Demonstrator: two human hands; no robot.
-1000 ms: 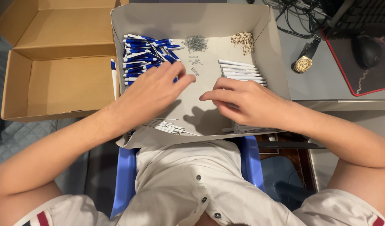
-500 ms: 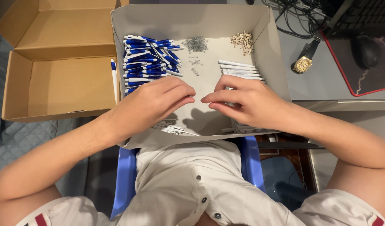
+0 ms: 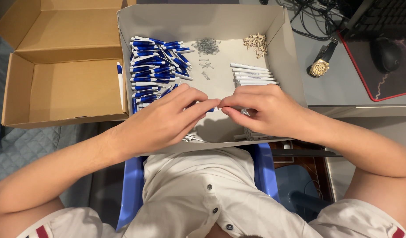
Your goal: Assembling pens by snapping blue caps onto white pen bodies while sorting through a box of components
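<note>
Blue pen part (image 3: 210, 109), barely visible, pinched between the fingertips of both hands over the middle of the grey cardboard tray (image 3: 291, 57). Left hand (image 3: 163, 121) closed, thumb and forefinger pressed together on the part's left end; right hand (image 3: 267, 110) closed likewise, fingertips meeting the left hand's at the part's right end. Behind the left hand, a heap of blue-and-white pens (image 3: 154, 66) in the tray's left half. Farther back, a small pile of metal springs (image 3: 206, 45) and a cluster of tan pen tips (image 3: 256, 42), well apart from each other. Just beyond the right hand, a neat row of white barrels (image 3: 252, 75). Left of the tray, touching it, an open brown cardboard box (image 3: 57, 88) with one pen (image 3: 120, 83) against its right wall. To the right, on the desk, a gold wristwatch (image 3: 320, 66) and a black mouse (image 3: 387, 53) on a red-edged mat (image 3: 370, 88).
</note>
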